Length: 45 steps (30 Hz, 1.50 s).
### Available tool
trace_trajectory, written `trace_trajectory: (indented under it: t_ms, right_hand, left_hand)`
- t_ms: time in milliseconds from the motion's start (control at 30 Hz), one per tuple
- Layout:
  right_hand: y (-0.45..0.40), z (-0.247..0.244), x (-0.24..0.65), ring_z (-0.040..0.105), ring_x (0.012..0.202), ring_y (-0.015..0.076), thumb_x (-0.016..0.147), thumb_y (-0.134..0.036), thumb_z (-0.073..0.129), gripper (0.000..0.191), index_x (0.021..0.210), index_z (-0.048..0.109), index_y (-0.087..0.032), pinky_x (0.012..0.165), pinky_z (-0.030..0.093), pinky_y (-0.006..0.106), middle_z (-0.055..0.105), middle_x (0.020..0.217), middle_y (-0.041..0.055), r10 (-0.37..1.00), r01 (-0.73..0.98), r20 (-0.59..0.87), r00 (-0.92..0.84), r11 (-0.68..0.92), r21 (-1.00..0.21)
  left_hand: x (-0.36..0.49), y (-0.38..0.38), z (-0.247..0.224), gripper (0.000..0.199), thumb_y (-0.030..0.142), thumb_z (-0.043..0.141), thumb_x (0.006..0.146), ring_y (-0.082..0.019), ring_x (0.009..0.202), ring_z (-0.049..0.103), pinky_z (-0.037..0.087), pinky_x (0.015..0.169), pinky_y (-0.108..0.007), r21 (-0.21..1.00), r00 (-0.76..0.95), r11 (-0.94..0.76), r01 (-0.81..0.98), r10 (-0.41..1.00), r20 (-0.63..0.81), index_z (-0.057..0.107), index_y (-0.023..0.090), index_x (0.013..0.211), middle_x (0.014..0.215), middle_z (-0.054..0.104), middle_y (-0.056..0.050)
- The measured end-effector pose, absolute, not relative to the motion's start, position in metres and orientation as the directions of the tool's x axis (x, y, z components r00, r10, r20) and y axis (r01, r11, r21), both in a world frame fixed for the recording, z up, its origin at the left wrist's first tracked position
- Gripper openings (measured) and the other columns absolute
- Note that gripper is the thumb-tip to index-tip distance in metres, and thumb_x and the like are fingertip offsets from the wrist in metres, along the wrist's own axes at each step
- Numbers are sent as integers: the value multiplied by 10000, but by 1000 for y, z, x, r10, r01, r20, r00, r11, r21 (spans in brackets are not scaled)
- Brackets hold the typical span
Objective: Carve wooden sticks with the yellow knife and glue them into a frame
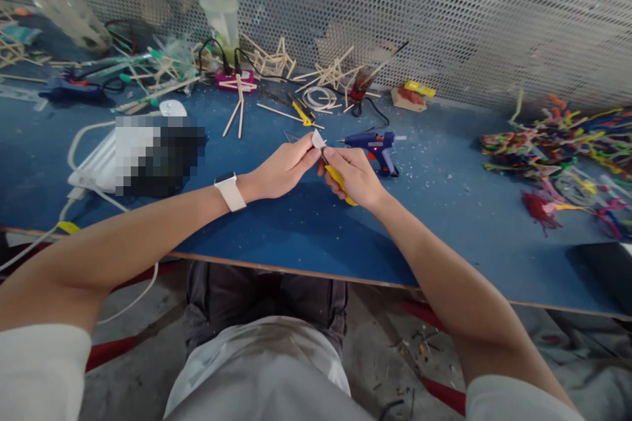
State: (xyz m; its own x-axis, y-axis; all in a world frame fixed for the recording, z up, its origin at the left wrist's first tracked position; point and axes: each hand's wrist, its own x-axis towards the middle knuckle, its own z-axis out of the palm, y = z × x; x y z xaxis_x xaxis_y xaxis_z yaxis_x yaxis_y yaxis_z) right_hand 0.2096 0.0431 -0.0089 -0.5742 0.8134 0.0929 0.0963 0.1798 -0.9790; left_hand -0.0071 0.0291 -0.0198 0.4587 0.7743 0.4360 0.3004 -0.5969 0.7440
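My left hand (284,170) is closed, thumb and fingers pinched at a small pale flat piece (318,139). My right hand (356,174) is wrapped round a yellow-handled cutter (340,184), whose dark front part points up and left toward the pale piece. The two hands meet above the table near its middle, fingertips almost touching. My fingers hide part of the cutter and of the piece. Just beyond my right hand a blue hot glue gun (371,141) lies on its side, a red light showing on it.
Wooden sticks (276,62), some joined into frames, line the back by a perforated metal screen (444,26). A black-and-yellow cutter (302,109) and a clear tubing coil (318,99) lie nearby. A lidded cup (220,20) stands behind. Colourful pipe cleaners (553,145) heap at right.
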Motion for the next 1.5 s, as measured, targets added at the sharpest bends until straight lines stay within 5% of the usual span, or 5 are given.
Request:
trace_trajectory:
  t_ms: [267,567,1500]
  right_hand:
    - [40,-4,208,409,349,96,1033,-855,683,688,808,661,-205,330,349,225,480,468,-61,824,80,55,-564,121,-989]
    - [43,-4,211,379,340,88,1031,-831,704,676,774,655,-207,321,338,214,470,461,-63,800,91,28,-599,103,-991]
    - [36,-11,201,417,327,93,1003,-924,654,730,787,619,-228,331,312,236,480,468,-69,852,63,129,-508,185,-981]
  left_hand:
    - [-7,29,-18,613,766,287,1210,-207,811,722,532,783,-351,716,462,-612,335,769,442,553,228,1084,948,756,-81]
    - [-8,29,-18,584,783,283,1196,-217,674,651,476,702,-372,741,500,-597,308,764,407,482,257,1042,726,618,-21]
    - [-5,29,-23,541,740,356,1204,-228,726,629,470,714,-380,774,425,-567,283,797,428,504,262,998,725,560,-10]
